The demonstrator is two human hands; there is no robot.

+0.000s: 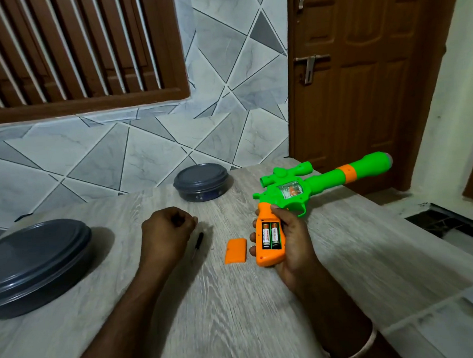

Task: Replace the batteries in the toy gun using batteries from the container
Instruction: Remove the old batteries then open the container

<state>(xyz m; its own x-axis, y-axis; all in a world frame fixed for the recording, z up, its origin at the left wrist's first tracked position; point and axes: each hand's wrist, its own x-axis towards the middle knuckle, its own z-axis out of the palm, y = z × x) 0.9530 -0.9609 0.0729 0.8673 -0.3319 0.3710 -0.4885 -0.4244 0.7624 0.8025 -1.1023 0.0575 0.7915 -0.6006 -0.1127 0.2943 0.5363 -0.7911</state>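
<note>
My right hand (pixel 294 241) grips the orange handle of the green and orange toy gun (pixel 321 183), lifted over the table with the barrel pointing away to the right. The handle's battery compartment faces me uncovered, with two batteries (pixel 270 235) side by side inside. Its orange cover (pixel 235 251) lies flat on the table just left of the handle. My left hand (pixel 168 230) hovers left of the cover with its fingers curled into a loose fist; nothing shows in it. A small round grey lidded container (pixel 201 182) stands at the table's far edge.
A thin black tool (pixel 199 240) lies on the wooden table (pixel 237 303) beside my left hand. A larger grey lidded container (pixel 35 263) sits at the left edge. A tiled wall is behind the table, and a brown door (pixel 362 88) at the right.
</note>
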